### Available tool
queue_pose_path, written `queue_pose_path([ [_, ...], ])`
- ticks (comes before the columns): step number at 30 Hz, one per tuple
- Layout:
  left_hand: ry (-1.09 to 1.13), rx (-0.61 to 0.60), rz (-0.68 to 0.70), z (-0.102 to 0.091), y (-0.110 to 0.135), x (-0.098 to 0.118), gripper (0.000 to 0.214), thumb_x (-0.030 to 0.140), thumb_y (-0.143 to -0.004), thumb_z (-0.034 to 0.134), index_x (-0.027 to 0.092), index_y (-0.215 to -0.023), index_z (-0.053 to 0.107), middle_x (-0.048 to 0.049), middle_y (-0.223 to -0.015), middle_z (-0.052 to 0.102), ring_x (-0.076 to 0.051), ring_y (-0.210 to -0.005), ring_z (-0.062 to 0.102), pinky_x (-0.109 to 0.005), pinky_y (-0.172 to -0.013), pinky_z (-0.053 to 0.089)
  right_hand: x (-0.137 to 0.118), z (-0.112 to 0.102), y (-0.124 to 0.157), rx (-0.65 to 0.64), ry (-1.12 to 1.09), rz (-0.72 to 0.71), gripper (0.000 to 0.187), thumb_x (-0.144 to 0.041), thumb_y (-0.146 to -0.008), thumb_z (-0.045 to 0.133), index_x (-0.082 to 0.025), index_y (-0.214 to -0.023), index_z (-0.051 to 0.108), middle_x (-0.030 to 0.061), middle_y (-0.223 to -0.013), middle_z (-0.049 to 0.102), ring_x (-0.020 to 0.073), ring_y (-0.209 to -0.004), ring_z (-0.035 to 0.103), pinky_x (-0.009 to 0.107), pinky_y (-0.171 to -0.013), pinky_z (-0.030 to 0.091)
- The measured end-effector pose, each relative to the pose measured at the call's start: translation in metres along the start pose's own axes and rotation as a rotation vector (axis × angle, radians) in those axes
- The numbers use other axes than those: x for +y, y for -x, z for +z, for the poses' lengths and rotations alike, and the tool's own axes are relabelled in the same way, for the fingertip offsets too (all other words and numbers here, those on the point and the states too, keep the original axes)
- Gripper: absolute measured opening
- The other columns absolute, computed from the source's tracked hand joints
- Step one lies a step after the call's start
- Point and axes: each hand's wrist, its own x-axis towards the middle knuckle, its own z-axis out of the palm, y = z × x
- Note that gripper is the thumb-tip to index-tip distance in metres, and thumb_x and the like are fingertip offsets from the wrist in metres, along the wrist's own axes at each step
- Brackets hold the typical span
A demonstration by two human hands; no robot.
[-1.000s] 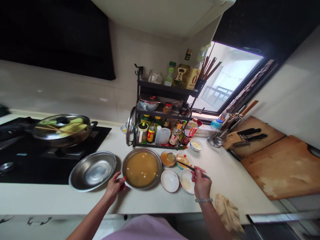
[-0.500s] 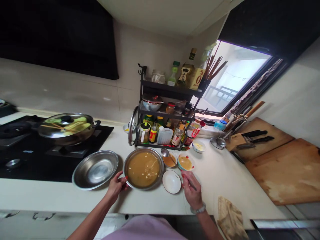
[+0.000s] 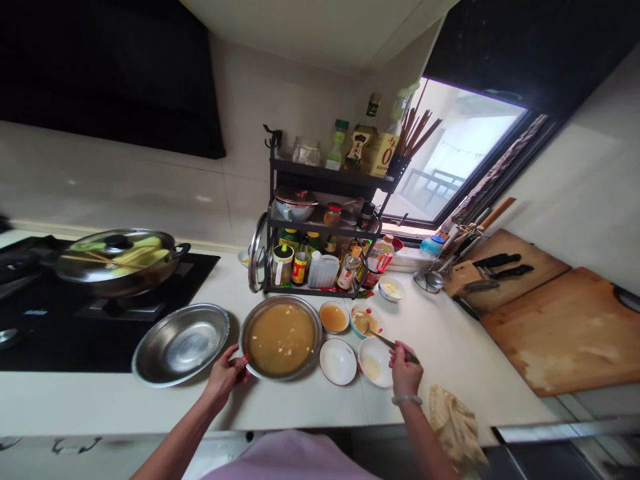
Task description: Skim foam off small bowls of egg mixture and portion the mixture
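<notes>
My left hand (image 3: 224,375) grips the near rim of a steel basin (image 3: 281,337) full of brownish-yellow liquid. My right hand (image 3: 404,371) is closed on the handle of a spoon (image 3: 376,333), whose bowl dips into a small patterned bowl (image 3: 365,321) of orange sauce. Beside that stands another small bowl (image 3: 333,317) of orange sauce. Nearer me sit a white bowl (image 3: 338,361) with nothing in it and a white bowl (image 3: 375,362) with a pale residue.
An unfilled steel basin (image 3: 181,343) lies left of the full one. A lidded pan (image 3: 116,261) sits on the black cooktop (image 3: 65,327). A condiment rack (image 3: 320,227) stands behind the bowls. Wooden boards (image 3: 560,327) with knives lie right. A cloth (image 3: 457,427) hangs at the counter edge.
My right hand carried the spoon from the left sauce bowl back toward me, then out again into the patterned sauce bowl. My left hand stayed on the basin rim.
</notes>
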Motion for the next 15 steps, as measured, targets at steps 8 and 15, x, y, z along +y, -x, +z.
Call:
queue_pose_path([
  [8,-0.018,-0.007,0.0,0.001,0.002,0.001,0.043,0.008,-0.082,0.055,0.013,-0.123,0.042,0.0043,-0.051,0.055,-0.011,-0.041,0.053,-0.02,-0.041,0.045,-0.019,-0.002,-0.012,0.115,-0.209,0.099,0.046,-0.052,-0.055,0.073,-0.014,-0.077,0.06,-0.0014,-0.047,0.058,0.0131,-0.042,0.052,0.021,-0.034,0.037],
  [15,-0.017,-0.005,-0.001,0.001,0.001,0.0,0.042,0.008,-0.081,0.056,0.015,-0.12,0.043,0.0052,-0.051,0.054,-0.011,-0.041,0.053,-0.02,-0.041,0.045,-0.042,-0.002,-0.004,0.052,-0.216,0.094,0.044,-0.049,-0.057,0.074,-0.013,-0.078,0.06,-0.0016,-0.047,0.057,0.0135,-0.044,0.053,0.022,-0.035,0.037],
])
